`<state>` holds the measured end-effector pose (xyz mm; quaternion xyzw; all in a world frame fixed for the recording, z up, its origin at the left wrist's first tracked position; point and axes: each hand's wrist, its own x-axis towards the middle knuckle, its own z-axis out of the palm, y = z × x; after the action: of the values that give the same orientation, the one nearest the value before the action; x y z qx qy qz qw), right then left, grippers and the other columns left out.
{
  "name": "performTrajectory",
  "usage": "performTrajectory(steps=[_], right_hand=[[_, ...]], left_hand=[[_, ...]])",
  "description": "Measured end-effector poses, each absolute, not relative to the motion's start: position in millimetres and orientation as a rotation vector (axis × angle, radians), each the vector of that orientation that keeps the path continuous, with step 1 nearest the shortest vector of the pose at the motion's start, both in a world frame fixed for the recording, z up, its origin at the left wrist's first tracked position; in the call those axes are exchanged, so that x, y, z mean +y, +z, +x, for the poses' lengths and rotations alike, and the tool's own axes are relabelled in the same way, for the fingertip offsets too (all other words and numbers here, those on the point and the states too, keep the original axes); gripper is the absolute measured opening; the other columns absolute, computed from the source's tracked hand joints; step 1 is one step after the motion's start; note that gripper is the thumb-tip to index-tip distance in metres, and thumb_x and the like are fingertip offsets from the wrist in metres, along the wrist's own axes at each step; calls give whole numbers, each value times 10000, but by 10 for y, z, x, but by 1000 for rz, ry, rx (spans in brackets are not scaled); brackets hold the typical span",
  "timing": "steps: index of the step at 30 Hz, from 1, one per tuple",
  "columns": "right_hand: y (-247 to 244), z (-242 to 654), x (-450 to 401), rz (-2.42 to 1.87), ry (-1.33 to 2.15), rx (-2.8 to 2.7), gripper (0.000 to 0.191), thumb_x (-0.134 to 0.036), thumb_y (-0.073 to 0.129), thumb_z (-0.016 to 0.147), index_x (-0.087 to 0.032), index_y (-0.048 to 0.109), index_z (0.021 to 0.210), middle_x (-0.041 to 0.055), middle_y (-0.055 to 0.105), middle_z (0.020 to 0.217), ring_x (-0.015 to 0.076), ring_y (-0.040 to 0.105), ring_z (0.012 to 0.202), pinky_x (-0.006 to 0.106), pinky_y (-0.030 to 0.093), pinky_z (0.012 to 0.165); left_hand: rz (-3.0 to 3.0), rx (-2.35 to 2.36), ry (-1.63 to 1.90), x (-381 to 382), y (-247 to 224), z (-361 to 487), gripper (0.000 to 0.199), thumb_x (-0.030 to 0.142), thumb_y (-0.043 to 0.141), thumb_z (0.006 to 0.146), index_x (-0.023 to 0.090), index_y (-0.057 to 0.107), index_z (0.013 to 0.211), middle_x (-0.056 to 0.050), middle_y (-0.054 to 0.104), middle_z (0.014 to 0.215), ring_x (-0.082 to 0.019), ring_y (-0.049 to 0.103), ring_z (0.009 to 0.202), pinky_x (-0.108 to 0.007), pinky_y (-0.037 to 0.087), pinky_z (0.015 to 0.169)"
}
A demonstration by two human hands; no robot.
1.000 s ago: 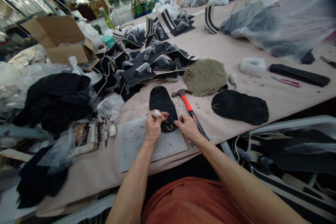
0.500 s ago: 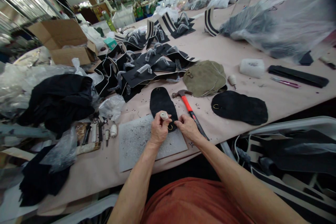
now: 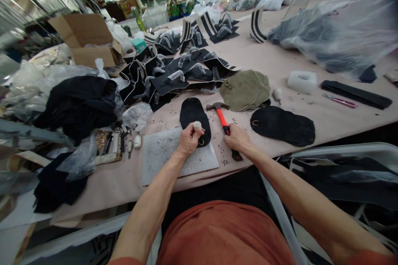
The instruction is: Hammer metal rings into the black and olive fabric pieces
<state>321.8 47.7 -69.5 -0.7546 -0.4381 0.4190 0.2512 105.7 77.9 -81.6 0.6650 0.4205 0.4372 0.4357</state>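
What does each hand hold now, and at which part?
Left hand grips a white-handled punch tool by its handle. Right hand closes on the hammer at mid-handle.

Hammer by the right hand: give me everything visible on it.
The hammer is a small claw hammer with a dark metal head and an orange-red shaft ending in a black grip. It lies flat on the pink table, head pointing away from the person, right of the black oval piece. The right hand is closed over its shaft.
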Motion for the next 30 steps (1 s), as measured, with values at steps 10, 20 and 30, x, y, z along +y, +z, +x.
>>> performTrajectory(steps=[10,20,30], right_hand=[[-349,3197,556,-1738,1528,-768,255,-371,438,953,-223,447,745,-76,392,527,75,302,377,220,275,397],[563,3480,-57,-1873,231,-2150,313,-450,415,974,-207,528,813,15,547,595,144,457,486,284,180,521],[904,3469,-107,-1695,9,-1931,376,-476,313,1019,-221,485,801,-37,453,533,114,393,430,253,234,490]], left_hand=[[1659,1032,1113,678,-812,1046,149,256,654,871,197,614,1002,-74,770,921,-229,751,889,-335,579,799],[1742,1038,1114,706,-856,1028,130,255,636,883,188,604,990,-68,775,928,-204,753,864,-309,590,783],[1746,1029,1102,698,-878,1011,149,256,627,890,183,609,1018,-67,773,942,-200,749,886,-301,600,789]])
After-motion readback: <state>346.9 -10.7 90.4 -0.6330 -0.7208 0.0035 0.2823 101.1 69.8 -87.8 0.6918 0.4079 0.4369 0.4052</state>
